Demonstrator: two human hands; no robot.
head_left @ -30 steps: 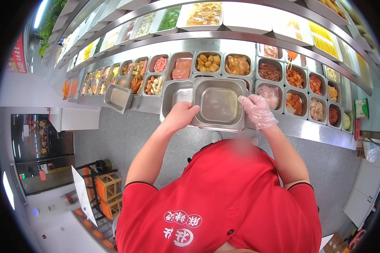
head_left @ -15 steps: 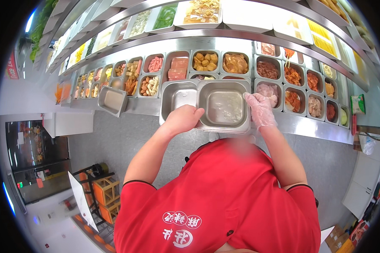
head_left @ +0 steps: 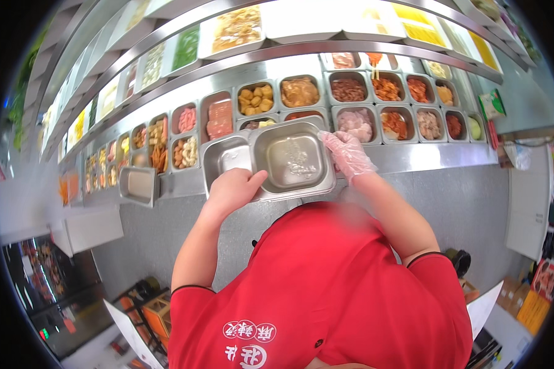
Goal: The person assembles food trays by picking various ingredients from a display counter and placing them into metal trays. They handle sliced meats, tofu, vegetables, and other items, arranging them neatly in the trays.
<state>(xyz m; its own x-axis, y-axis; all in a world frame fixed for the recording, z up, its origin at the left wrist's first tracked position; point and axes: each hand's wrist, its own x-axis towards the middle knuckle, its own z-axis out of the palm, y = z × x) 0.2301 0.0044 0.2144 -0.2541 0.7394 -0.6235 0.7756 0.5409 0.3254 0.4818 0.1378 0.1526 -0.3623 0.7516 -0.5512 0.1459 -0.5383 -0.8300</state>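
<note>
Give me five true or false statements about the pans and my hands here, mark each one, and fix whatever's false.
1. The right hand wears a see-through glove. True.
2. The left hand wears one too. False: it is bare.
3. The right hand is at the right-hand side of the larger metal pan. True.
4. That pan is heaped with food. False: its metal bottom shows, with pale glints or wet marks.
5. The green-and-white packet is at the left end of the counter. False: it is toward the right end.
</note>
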